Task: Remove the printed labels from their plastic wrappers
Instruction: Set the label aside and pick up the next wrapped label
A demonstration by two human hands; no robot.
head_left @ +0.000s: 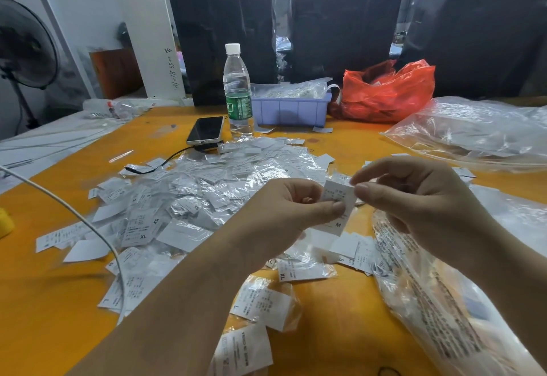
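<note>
Both hands hold one small white printed label marked M [337,198] in its clear plastic wrapper, lifted above the orange table [53,301]. My left hand [284,207] pinches the label's lower left side between thumb and fingers. My right hand [414,195] pinches its top right edge with thumb and forefinger. A wide heap of wrapped labels [201,189], marked XS, XL and L, covers the table's middle. More wrapped labels [266,304] lie close in front of me, under my left forearm.
A water bottle [237,91], a phone [205,130] with a cable, a lilac plastic bin [291,110] and a red plastic bag [387,91] stand at the back. Large clear bags [473,133] lie on the right, another [438,295] by my right forearm. A white cable [74,213] crosses the left.
</note>
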